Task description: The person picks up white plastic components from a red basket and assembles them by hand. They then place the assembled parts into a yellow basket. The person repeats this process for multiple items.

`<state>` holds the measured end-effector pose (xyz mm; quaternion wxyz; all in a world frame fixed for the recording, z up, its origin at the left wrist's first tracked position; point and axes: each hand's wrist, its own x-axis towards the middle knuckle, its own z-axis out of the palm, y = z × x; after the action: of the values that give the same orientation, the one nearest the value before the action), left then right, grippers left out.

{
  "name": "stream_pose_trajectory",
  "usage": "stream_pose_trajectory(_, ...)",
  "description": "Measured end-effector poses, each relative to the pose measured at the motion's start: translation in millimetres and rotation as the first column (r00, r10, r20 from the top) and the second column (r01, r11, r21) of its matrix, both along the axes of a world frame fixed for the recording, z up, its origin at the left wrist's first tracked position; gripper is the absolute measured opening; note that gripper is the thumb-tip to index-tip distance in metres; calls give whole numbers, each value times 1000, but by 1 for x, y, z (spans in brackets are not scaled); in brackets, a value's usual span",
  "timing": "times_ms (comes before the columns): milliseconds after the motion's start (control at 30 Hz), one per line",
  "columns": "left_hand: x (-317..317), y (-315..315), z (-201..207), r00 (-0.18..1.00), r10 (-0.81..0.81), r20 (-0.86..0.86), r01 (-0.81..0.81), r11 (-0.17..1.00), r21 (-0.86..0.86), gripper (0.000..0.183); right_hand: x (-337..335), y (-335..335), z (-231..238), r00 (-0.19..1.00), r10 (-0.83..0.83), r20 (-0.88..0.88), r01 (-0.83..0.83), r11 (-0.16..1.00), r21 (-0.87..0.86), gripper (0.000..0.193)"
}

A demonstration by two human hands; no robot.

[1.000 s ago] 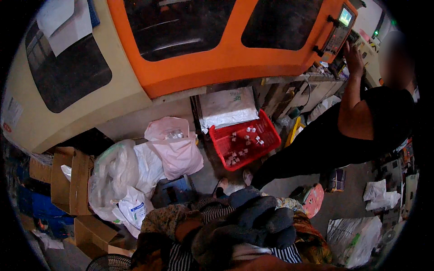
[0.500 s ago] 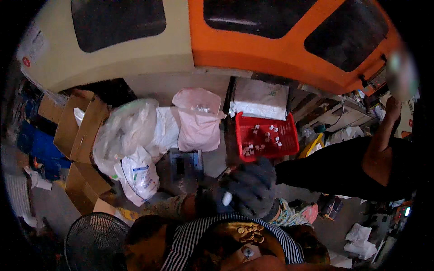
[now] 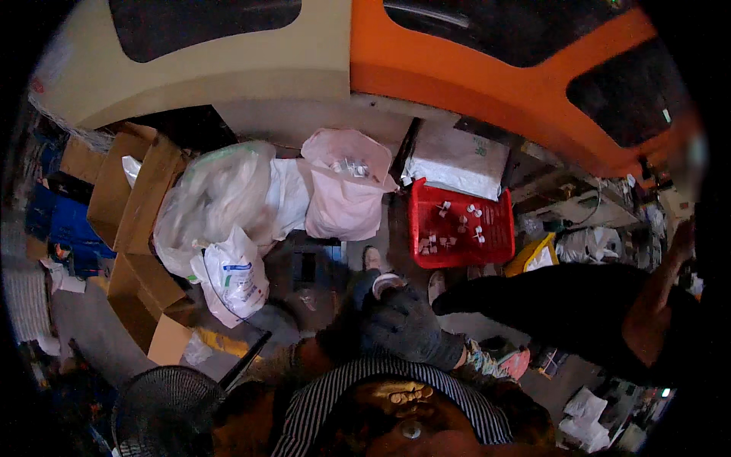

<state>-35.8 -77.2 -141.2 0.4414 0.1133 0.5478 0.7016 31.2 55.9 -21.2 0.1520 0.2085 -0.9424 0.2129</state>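
Observation:
Before my body, my right hand (image 3: 407, 329), in a dark grey glove, has its fingers curled. A small white round piece (image 3: 388, 284) with a darker middle shows at its fingertips, seemingly held there. My left hand (image 3: 344, 324) is close beside it on the left, dark and largely lost in shadow, so its fingers cannot be made out. Ahead to the right, a red plastic basket (image 3: 499, 255) holds several small white plastic parts (image 3: 463, 222). Ahead of my hands stands an open pink bag (image 3: 346, 209) with similar white pieces inside.
Clear plastic bags (image 3: 217, 202), a tied white bag (image 3: 237, 278) and open cardboard boxes (image 3: 145, 293) are on the left. A black fan (image 3: 164, 411) stands at lower left. Another person's dark-clothed leg (image 3: 548, 305) reaches in from the right. An orange machine (image 3: 472, 68) spans the back.
The view has shifted, so the basket and bags appear higher. My right hand has turned, and the white piece now shows beyond its fingertips as a round shape.

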Motion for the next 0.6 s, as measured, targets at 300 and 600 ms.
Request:
stream_pose_trajectory(300,-105,32,-65,936,302,-180,-337,917,-216,40,-142,105,-50,928,-315,198,372,788,-491,21)
stream_pose_trajectory(600,-189,71,-121,847,93,-523,-338,854,-396,42,-289,198,-263,884,-295,363,412,858,-308,37)
